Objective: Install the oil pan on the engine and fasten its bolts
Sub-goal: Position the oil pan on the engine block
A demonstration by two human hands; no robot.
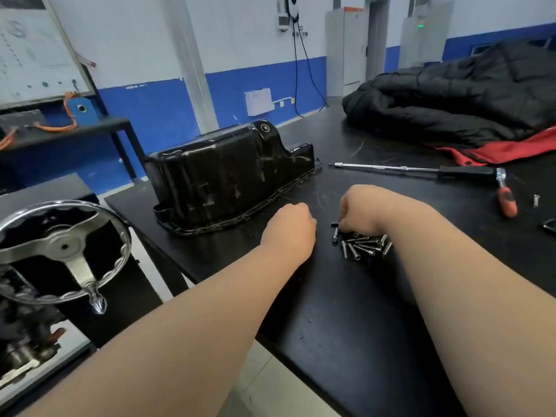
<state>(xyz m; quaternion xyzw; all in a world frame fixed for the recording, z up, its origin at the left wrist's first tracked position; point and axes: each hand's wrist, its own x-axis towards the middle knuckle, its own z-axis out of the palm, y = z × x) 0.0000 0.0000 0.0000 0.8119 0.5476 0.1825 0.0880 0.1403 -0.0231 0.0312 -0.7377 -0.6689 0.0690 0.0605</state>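
The black oil pan (228,176) lies upside down on the black workbench (346,311), its flange on the surface. A pile of several silver bolts (362,246) lies to its right near the front. My right hand (361,210) is over the pile's far edge, fingers curled down and pinching a bolt at its left tip. My left hand (290,228) rests on the bench between the pan and the bolts, fingers curled under; what it may hold is hidden. The engine stand with a chrome handwheel (63,251) is at the lower left.
A long extension bar with a ratchet and an orange-handled driver (507,201) lie at the right of the bench. A stray bolt (535,200) and a hex key (550,225) lie at the far right. A black and red jacket (451,100) covers the back right.
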